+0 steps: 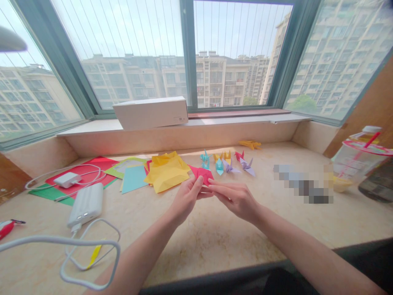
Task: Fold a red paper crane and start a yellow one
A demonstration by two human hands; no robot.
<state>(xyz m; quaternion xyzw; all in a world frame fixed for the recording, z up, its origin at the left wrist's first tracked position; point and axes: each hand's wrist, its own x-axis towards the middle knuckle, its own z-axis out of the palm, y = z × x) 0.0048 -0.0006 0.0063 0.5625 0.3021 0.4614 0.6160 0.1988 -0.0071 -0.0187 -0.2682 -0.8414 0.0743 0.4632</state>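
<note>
Both of my hands meet over the middle of the counter around a small piece of folded red paper [203, 175]. My left hand [190, 191] pinches it with the thumb on top and the fingers beneath. From the other side, my right hand [235, 196] has its fingertips closed at the paper's right edge. Just beyond them stand several small folded paper cranes, among them a purple crane [247, 166], a teal crane [219, 167] and a red crane [239, 156]. To the left of my hands lie creased yellow paper sheets [167, 172].
A light-blue sheet [134, 179] and red paper [92, 174] lie at left, near a white power bank [86, 205], a charger [67, 179] and a looping cable [92, 242]. A white box [150, 114] rests on the sill. A plastic cup [353, 164] stands at right.
</note>
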